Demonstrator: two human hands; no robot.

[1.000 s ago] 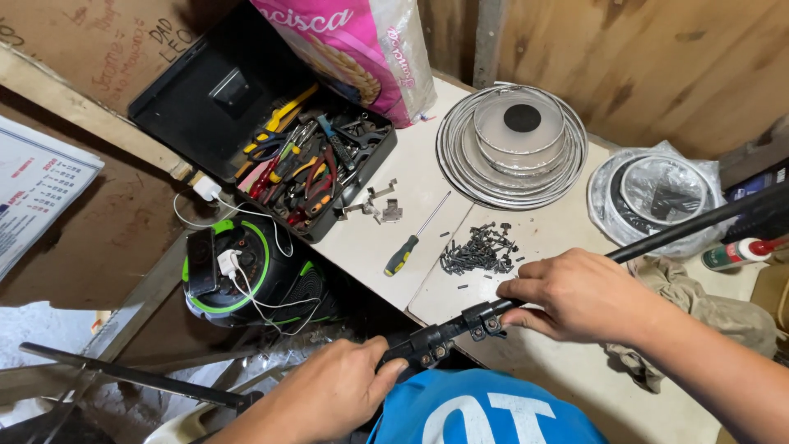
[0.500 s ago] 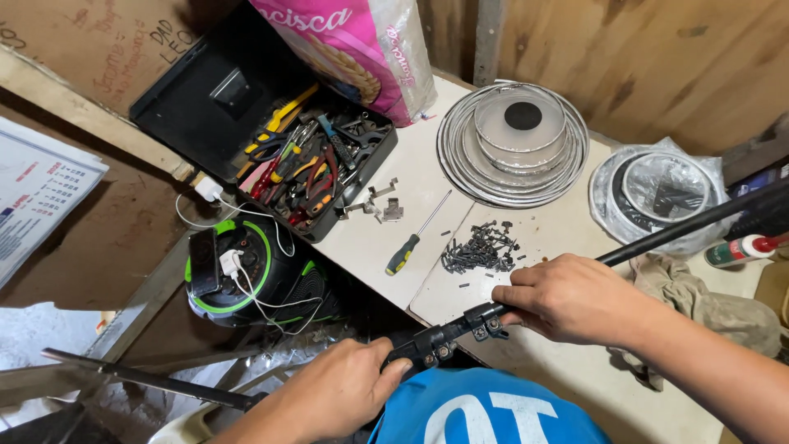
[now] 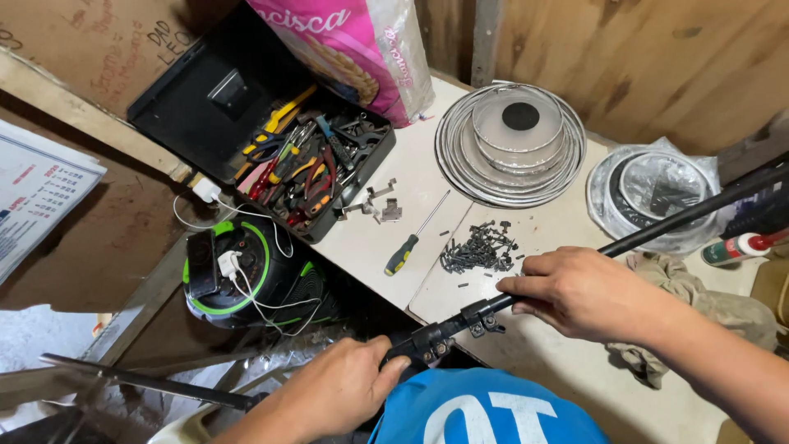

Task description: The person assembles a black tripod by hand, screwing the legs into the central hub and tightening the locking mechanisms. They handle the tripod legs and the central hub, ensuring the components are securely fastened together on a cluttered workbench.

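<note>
**Hands gripping black rod over workbench**

Rod work in hand. Both hands are holding a long black metal rod [image 3: 575,259] that is running diagonally from lower left to upper right, above the white benchtop [image 3: 567,362]. The right hand [image 3: 588,292] is wrapping around the shaft just above a small clamp fitting [image 3: 485,316], fingers clenched over the tube. The left hand [image 3: 341,390] is grasping the lower end, near a second bolted joint [image 3: 427,341], thumb pressing on top.

Judgement: the step looks like steadying or adjusting the rod at its clamps. Any next move on those fittings is calling for a tool and one freed hand while the other is bracing the shaft.

Nearby things: a pile of dark screws [image 3: 481,247] is lying just beyond the right hand; a green-handled screwdriver [image 3: 411,242] is sitting left of it. An open black toolbox [image 3: 316,168] of pliers is standing further back. Stacked metal rings [image 3: 509,144] are resting behind the screws. A grey rag [image 3: 699,312] is lying under the right forearm.
</note>
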